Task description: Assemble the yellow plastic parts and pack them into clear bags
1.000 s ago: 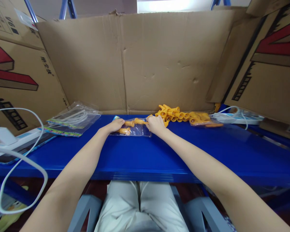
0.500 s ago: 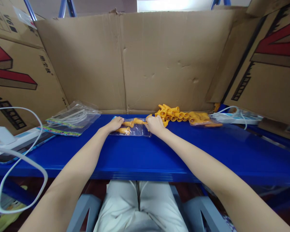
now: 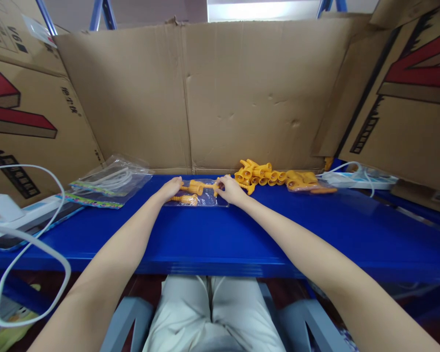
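A clear plastic bag [image 3: 209,199] lies flat near the back of the blue table, with a few orange plastic pieces [image 3: 187,199], each with a flared, cup-like end, in or on it. My left hand [image 3: 170,188] is closed over the bag's left end, against the pieces there; its fingertips are partly hidden. At the bag's right end, my right hand [image 3: 232,189] pinches the branched end of another orange piece [image 3: 205,185], which lies along the bag. Just beyond the right hand, a loose orange piece [image 3: 248,187] rests beside a pile of similar ones [image 3: 258,171].
A filled bag of orange pieces [image 3: 304,181] lies right of the pile. Clear bags with a white cable [image 3: 113,181] lie at left, near a power strip [image 3: 33,215]. Another strip [image 3: 355,180] is at right. Cardboard [image 3: 260,98] walls the back and sides.
My right hand has shifted slightly left, moving the orange piece leftward along the bag. My left hand has drawn back a little to the left.
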Demonstrator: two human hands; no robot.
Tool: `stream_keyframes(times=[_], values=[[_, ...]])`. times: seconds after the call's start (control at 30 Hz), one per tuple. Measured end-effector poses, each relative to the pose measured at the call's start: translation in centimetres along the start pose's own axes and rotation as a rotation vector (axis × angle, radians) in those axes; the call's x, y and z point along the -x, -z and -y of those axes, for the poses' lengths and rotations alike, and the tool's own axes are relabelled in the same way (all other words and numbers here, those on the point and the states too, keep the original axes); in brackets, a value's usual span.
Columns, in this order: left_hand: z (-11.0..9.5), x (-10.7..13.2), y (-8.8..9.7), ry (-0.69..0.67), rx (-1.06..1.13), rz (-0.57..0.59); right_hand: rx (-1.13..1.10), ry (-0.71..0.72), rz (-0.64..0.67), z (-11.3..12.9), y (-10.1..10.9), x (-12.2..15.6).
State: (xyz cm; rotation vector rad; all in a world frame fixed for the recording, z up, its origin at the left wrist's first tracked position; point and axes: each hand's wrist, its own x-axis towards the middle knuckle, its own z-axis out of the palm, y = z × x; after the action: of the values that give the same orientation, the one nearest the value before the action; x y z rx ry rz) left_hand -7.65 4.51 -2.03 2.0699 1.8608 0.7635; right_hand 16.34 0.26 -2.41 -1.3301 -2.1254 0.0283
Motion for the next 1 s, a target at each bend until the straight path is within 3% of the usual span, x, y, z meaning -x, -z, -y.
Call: stream_keyframes(times=[0.1,0.23,0.47,0.57,0.7,1.0], values=[[-0.6,0.3,0.1,0.102,0.113,-0.037,-0.069,0.033,-0.047,-0.5,-0.5,-0.2],[-1.0,0.5,0.1,0.132,0.188,-0.052,-0.08,0.111,-0.07,-0.6,-0.7,-0.2],[-1.0,0.6,-0.2,0.137,0.291,-0.075,0.002,0.268,0.154,-0.1,-0.9,0.4],[-1.0,0.6,-0.2,0.122,0.317,-0.059,0.093,0.25,0.209,0.3,-0.8,0.7],[-1.3,0.8,-0.1,0.111,0.322,-0.071,0.161,0.176,0.17,0.7,-0.4,0.7],[-0.6,0.4,-0.6,0.004,0.245,-0.045,0.036,0.041,0.333,0.7,-0.3,0.8]])
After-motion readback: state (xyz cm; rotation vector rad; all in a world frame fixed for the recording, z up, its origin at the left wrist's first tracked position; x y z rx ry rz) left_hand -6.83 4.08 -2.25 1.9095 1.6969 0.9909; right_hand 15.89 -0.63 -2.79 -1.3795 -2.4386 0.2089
